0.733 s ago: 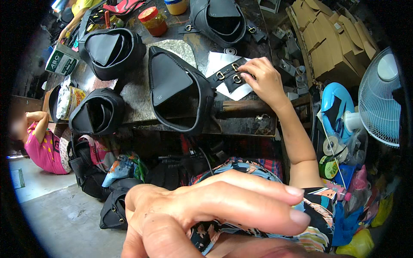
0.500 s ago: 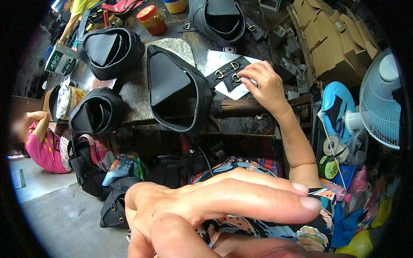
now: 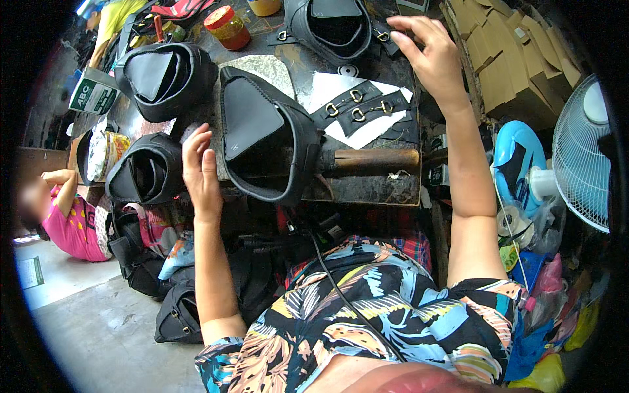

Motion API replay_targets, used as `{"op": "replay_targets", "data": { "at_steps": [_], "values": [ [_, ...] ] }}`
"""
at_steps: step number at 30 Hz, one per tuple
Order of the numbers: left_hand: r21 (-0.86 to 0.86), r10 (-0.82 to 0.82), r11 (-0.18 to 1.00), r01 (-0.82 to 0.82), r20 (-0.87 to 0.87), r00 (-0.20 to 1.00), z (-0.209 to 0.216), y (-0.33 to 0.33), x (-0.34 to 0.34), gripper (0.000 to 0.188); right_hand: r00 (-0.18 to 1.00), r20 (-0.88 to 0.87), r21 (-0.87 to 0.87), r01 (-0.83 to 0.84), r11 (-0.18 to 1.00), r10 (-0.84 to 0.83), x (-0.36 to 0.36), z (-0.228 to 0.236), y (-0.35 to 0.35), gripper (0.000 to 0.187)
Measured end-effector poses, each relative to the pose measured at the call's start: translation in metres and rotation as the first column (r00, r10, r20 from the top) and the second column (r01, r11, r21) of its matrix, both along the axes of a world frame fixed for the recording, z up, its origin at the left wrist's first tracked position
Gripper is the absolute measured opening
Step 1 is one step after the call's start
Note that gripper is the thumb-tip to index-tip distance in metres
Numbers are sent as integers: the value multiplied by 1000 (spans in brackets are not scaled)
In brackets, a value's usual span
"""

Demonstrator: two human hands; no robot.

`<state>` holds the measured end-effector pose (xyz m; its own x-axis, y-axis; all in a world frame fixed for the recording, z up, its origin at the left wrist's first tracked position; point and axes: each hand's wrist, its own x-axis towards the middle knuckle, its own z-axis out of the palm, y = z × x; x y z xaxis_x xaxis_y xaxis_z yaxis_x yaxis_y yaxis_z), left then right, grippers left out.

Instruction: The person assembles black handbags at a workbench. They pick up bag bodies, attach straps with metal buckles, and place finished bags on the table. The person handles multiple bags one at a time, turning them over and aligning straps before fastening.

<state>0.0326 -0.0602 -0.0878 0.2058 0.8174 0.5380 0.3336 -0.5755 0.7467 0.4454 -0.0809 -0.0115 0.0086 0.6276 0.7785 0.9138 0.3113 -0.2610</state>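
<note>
Judging the middle bag on the worktop, we expect it light, with firm yet bendable walls, best held by its thick rim. Just left of it is our left hand, fingers loose and empty; our right hand, fingers spread, is by the far tab, contact unclear.

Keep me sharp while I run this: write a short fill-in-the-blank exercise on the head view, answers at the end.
1. Two black straps with gold metal fittings lie across a ____ paper sheet.
2. The lid of the clear, round, amber-filled jar is coloured ____.
3. The round white fan is to the ____ of the bare right hand.
4. The bare left hand holds ____.

Missing words: white; red; right; nothing.
</note>
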Motion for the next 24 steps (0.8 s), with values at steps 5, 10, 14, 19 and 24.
{"op": "replay_targets", "data": {
  "at_steps": [5, 10, 14, 19, 24],
  "values": [
    [134, 153, 984, -114, -329, 932, -46, 16, -7, 37, 955, -289, 71, 85, 994, -61, 22, 7, -6, 14],
    [270, 220, 956, -117, -389, 895, -51, 16, -6, 41, 785, -616, 36, -61, 997, 70, 63, -4, -12, 19],
    [176, 231, 967, -187, -280, 932, -46, 9, -2, 31, 899, -425, 63, -84, 995, 103, 42, -5, -2, 22],
    [222, 229, 960, -168, -290, 929, -36, 5, 1, 28, 978, 77, -175, -178, 968, 193, -36, -7, 26, 42],
    [233, 205, 962, -141, -282, 937, -33, 3, 7, 26, 954, 297, -463, 107, 880, 40, -69, -14, 63, 88]
  ]
}}
